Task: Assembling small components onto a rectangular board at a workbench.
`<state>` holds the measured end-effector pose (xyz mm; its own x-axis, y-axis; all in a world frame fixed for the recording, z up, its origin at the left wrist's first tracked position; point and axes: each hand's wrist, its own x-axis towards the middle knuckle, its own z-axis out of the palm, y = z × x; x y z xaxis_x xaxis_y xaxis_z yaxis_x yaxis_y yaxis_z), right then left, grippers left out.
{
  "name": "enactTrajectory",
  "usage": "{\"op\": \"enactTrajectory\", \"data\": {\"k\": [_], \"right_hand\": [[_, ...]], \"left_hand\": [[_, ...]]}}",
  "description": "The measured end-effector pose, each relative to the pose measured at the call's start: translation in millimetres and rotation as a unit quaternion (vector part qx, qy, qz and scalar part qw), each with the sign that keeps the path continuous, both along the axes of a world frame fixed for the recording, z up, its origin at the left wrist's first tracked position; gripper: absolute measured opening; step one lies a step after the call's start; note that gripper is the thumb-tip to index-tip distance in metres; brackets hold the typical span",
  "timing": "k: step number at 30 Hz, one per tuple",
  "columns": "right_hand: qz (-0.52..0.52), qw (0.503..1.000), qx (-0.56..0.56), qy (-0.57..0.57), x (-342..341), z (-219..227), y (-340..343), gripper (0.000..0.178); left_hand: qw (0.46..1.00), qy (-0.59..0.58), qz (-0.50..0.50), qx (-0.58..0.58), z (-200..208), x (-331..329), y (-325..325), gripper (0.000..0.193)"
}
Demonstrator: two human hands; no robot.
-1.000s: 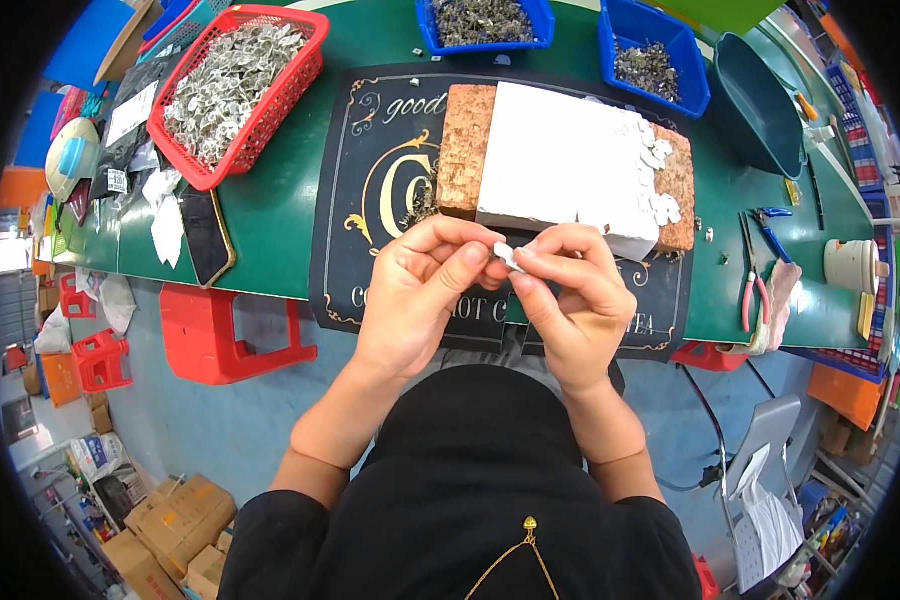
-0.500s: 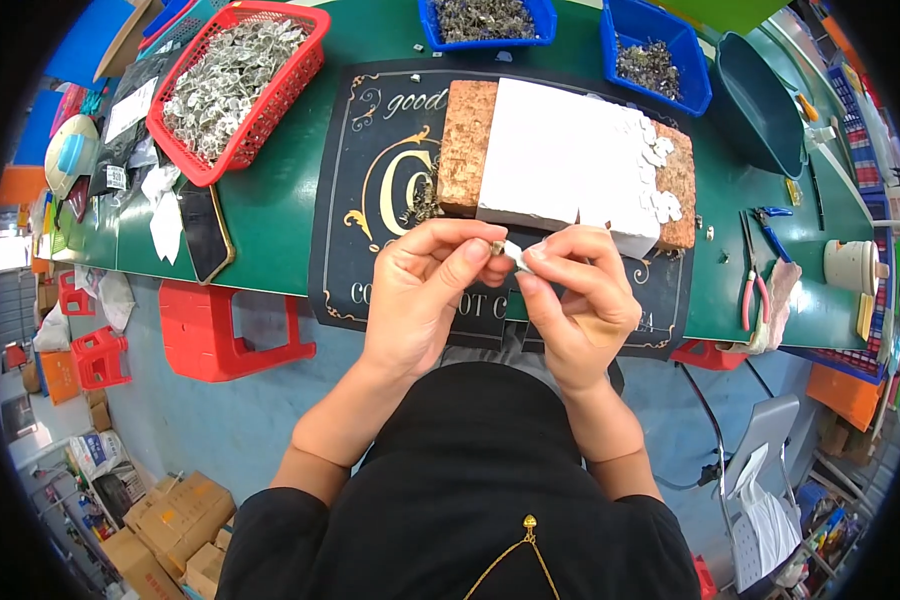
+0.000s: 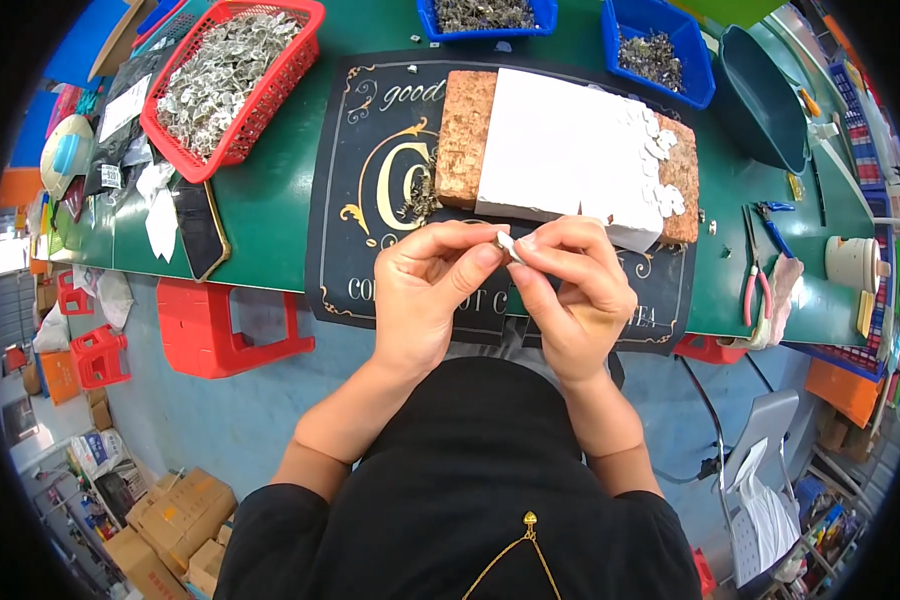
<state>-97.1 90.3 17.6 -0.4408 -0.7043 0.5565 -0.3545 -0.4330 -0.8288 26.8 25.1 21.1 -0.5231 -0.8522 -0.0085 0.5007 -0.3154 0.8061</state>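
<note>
In front of my chest, my left hand [image 3: 422, 290] and my right hand [image 3: 575, 295] meet with thumbs and forefingers pinched. Between their fingertips is a small white piece [image 3: 508, 246], gripped from both sides; the fingers cover much of it, and its exact kind is too small to make out. Just beyond my hands, a white block [image 3: 540, 135] rests on a brown, cork-like brick [image 3: 463, 140]. Several small white, petal-like pieces [image 3: 660, 190] lie along the block's right end. Little dark metallic bits [image 3: 420, 198] are heaped beside the brick's left end.
A dark printed mat [image 3: 355, 280] lies under the brick on the green table. At the back left stands a red basket [image 3: 232, 150] of silvery pieces; blue bins [image 3: 705, 85] hold darker bits. Pink-handled pliers [image 3: 755, 280] lie right, a phone [image 3: 202, 230] left.
My fingertips have drawn slightly closer together around the small white piece, and less of it shows. The table scene has shifted slightly in view.
</note>
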Motion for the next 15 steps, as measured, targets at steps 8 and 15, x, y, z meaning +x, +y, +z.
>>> {"op": "enactTrajectory", "data": {"k": [8, 15], "right_hand": [[-0.018, 0.998, -0.001, 0.063, -2.9, 3.5, -2.4, 0.022], [-0.017, 0.996, 0.063, 0.056, -7.1, 10.2, -4.0, 0.022]], "left_hand": [[1.000, -0.003, 0.017, -0.013, -1.7, -1.2, -1.3, 0.016], [1.000, 0.008, 0.007, 0.016, -5.9, -0.3, -3.9, 0.016]]}}
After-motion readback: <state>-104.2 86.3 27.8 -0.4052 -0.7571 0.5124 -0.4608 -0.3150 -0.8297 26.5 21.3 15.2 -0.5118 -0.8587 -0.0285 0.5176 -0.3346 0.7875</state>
